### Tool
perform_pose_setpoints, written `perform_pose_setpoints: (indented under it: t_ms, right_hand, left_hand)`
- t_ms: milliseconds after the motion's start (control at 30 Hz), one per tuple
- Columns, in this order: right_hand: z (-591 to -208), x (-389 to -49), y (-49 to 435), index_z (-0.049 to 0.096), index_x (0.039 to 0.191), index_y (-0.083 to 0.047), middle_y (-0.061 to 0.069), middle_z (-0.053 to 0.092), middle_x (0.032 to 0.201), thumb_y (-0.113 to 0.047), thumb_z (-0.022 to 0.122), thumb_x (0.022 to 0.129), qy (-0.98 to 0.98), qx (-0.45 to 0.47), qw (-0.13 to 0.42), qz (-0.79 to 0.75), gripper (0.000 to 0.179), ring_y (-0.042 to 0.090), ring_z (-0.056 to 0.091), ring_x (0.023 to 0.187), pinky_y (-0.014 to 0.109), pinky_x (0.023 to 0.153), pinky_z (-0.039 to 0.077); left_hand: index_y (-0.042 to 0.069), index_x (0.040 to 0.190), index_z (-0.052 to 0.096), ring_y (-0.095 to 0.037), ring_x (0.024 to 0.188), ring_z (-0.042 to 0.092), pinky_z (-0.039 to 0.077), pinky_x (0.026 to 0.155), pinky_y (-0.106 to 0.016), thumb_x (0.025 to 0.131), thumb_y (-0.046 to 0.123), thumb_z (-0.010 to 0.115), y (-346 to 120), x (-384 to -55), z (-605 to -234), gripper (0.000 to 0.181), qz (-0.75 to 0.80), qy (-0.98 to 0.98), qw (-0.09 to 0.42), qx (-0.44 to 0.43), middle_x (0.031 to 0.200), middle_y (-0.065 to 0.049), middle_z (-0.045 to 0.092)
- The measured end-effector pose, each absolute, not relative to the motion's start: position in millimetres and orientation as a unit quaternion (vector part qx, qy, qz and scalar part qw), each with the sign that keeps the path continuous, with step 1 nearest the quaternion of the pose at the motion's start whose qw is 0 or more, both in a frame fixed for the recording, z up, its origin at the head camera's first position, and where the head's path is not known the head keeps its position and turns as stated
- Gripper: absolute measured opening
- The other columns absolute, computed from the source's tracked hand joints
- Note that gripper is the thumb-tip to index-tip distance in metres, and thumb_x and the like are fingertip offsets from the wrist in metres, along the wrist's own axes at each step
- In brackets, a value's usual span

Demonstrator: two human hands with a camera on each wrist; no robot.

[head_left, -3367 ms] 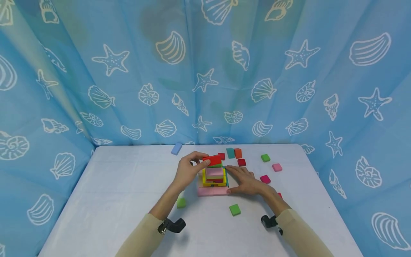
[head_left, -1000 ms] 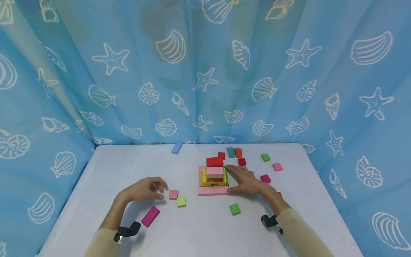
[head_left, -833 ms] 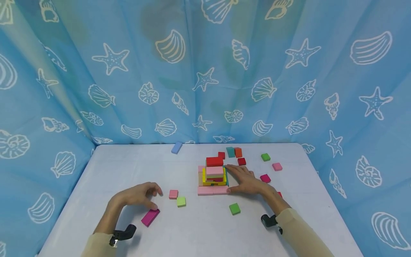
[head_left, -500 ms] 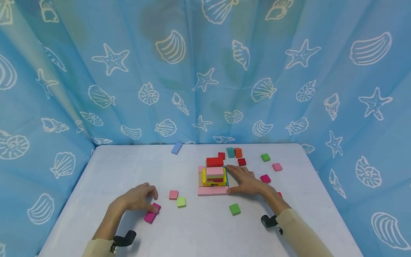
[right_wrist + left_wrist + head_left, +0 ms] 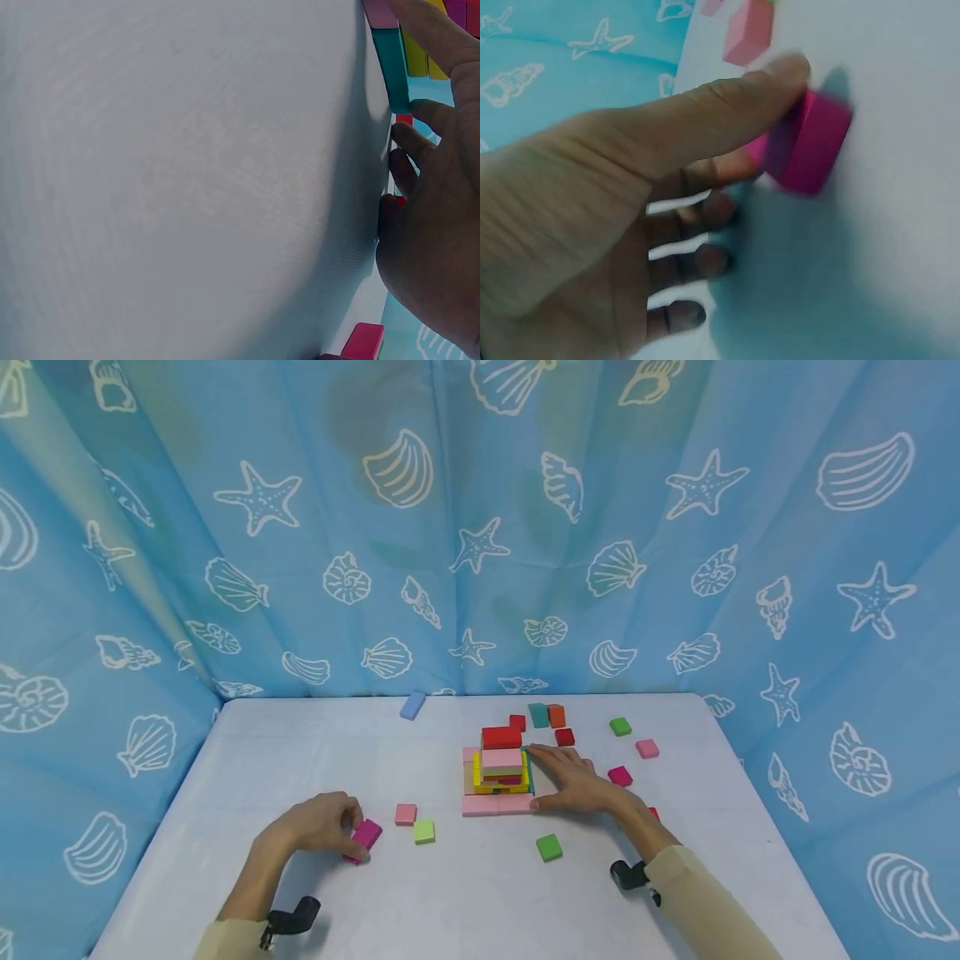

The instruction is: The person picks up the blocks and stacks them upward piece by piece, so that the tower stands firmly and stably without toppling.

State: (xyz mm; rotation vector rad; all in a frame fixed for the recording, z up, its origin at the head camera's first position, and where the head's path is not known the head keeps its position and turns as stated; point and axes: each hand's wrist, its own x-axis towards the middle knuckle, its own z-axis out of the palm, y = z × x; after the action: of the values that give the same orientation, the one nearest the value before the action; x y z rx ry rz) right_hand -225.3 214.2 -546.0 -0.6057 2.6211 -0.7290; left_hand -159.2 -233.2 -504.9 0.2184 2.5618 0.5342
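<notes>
My left hand (image 5: 318, 825) pinches a magenta block (image 5: 367, 833) between thumb and index finger at the left of the table. In the left wrist view the thumb lies across the magenta block (image 5: 817, 146), which is tilted, and the other fingers curl behind. My right hand (image 5: 576, 783) rests, fingers spread, at the right side of a stacked block structure (image 5: 501, 777). Its thumb is at the corner of the front pink row (image 5: 498, 806). Yellow, pink and red blocks rise in the middle of the structure. A teal block (image 5: 391, 71) stands along its side in the right wrist view.
Near my left hand lie a pink block (image 5: 405, 814) and a light green block (image 5: 423, 832). A green block (image 5: 549, 847) sits in front, a blue one (image 5: 412, 706) at the back. Several loose blocks, including a crimson one (image 5: 619, 777), are scattered right and behind. A shell-print curtain (image 5: 480, 527) surrounds the table.
My left hand set a red block on the structure's back, moved left and took hold of the magenta block, shifting it slightly away from me. My right hand has stayed in place.
</notes>
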Motion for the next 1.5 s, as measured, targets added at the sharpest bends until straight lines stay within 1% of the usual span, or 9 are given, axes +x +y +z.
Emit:
perform_pose_setpoints:
  t_ms: [200, 367, 567, 700, 867, 1000, 1100, 1267, 1500]
  right_hand:
    - [-545.4, -225.2, 213.0, 0.024, 0.16, -0.037, 0.0, 0.023, 0.166, -0.058, 0.084, 0.071, 0.925, -0.21, 0.178, -0.262, 0.109, 0.032, 0.016, 0.152, 0.075, 0.112, 0.012]
    - [-545.3, -225.5, 213.0, 0.023, 0.16, -0.036, 0.001, 0.023, 0.166, -0.057, 0.083, 0.071, 0.925, -0.213, 0.179, -0.257, 0.109, 0.032, 0.017, 0.151, 0.075, 0.112, 0.013]
    - [-545.6, -224.8, 213.6, 0.022, 0.16, -0.037, 0.001, 0.023, 0.165, -0.057, 0.083, 0.071, 0.925, -0.208, 0.18, -0.26, 0.11, 0.032, 0.017, 0.151, 0.074, 0.113, 0.013]
    - [-545.5, -224.5, 214.4, 0.023, 0.16, -0.036, 0.002, 0.023, 0.166, -0.057, 0.083, 0.072, 0.925, -0.211, 0.18, -0.261, 0.109, 0.033, 0.017, 0.151, 0.074, 0.112, 0.013]
    - [-546.0, -224.3, 214.8, 0.023, 0.16, -0.036, 0.001, 0.023, 0.166, -0.057, 0.084, 0.072, 0.925, -0.211, 0.178, -0.26, 0.109, 0.033, 0.017, 0.151, 0.074, 0.112, 0.013]
    - [-546.9, -224.7, 214.8, 0.023, 0.16, -0.037, 0.0, 0.023, 0.166, -0.057, 0.084, 0.071, 0.925, -0.211, 0.177, -0.261, 0.11, 0.033, 0.016, 0.151, 0.075, 0.112, 0.012]
    - [-547.4, -225.1, 214.5, 0.023, 0.16, -0.038, -0.001, 0.022, 0.166, -0.057, 0.084, 0.071, 0.925, -0.21, 0.179, -0.261, 0.109, 0.032, 0.015, 0.152, 0.074, 0.112, 0.012]
    - [-546.9, -225.3, 213.9, 0.023, 0.16, -0.037, 0.0, 0.022, 0.166, -0.056, 0.084, 0.072, 0.925, -0.211, 0.178, -0.262, 0.109, 0.032, 0.015, 0.152, 0.075, 0.112, 0.012]
    - [-545.8, -224.6, 213.9, 0.023, 0.16, -0.036, 0.001, 0.023, 0.166, -0.056, 0.084, 0.071, 0.925, -0.21, 0.179, -0.26, 0.109, 0.033, 0.016, 0.152, 0.075, 0.112, 0.012]
  left_hand:
    - [0.023, 0.095, 0.065, -0.016, 0.085, 0.052, 0.046, 0.074, -0.034, 0.075, 0.018, 0.088, -232.4, -159.0, -508.3, 0.031, 0.276, 0.921, 0.242, 0.128, 0.089, 0.004, 0.058]
    - [0.021, 0.099, 0.065, -0.016, 0.082, 0.052, 0.045, 0.071, -0.032, 0.077, 0.015, 0.087, -231.0, -159.3, -508.7, 0.032, 0.297, 0.915, 0.23, 0.144, 0.085, 0.003, 0.057]
    - [0.021, 0.097, 0.066, -0.016, 0.088, 0.053, 0.048, 0.076, -0.032, 0.075, 0.013, 0.087, -226.9, -160.3, -510.6, 0.032, 0.286, 0.922, 0.211, 0.154, 0.093, 0.005, 0.057]
    - [0.021, 0.098, 0.063, -0.015, 0.086, 0.053, 0.048, 0.075, -0.031, 0.075, 0.008, 0.085, -223.7, -159.6, -512.3, 0.034, 0.289, 0.918, 0.214, 0.165, 0.09, 0.005, 0.058]
    - [0.021, 0.11, 0.061, -0.014, 0.094, 0.056, 0.055, 0.081, -0.033, 0.073, 0.008, 0.087, -221.3, -159.1, -513.8, 0.047, 0.29, 0.923, 0.191, 0.165, 0.097, 0.006, 0.059]
    - [0.024, 0.108, 0.065, -0.013, 0.096, 0.057, 0.057, 0.082, -0.033, 0.074, 0.01, 0.089, -220.3, -160.1, -513.6, 0.044, 0.283, 0.934, 0.15, 0.157, 0.098, 0.008, 0.06]
    - [0.027, 0.105, 0.07, -0.011, 0.09, 0.058, 0.055, 0.08, -0.029, 0.076, 0.015, 0.089, -218.2, -162.1, -509.1, 0.037, 0.281, 0.942, 0.113, 0.147, 0.094, 0.011, 0.062]
    - [0.027, 0.11, 0.073, -0.009, 0.084, 0.059, 0.052, 0.072, -0.026, 0.079, 0.021, 0.087, -209.9, -167.8, -492.3, 0.035, 0.28, 0.948, 0.046, 0.145, 0.097, 0.01, 0.066]
    - [0.026, 0.113, 0.075, -0.014, 0.08, 0.063, 0.055, 0.062, -0.024, 0.085, 0.024, 0.083, -170.2, -173.4, -469.0, 0.029, 0.381, 0.912, 0.008, 0.151, 0.102, 0.007, 0.067]
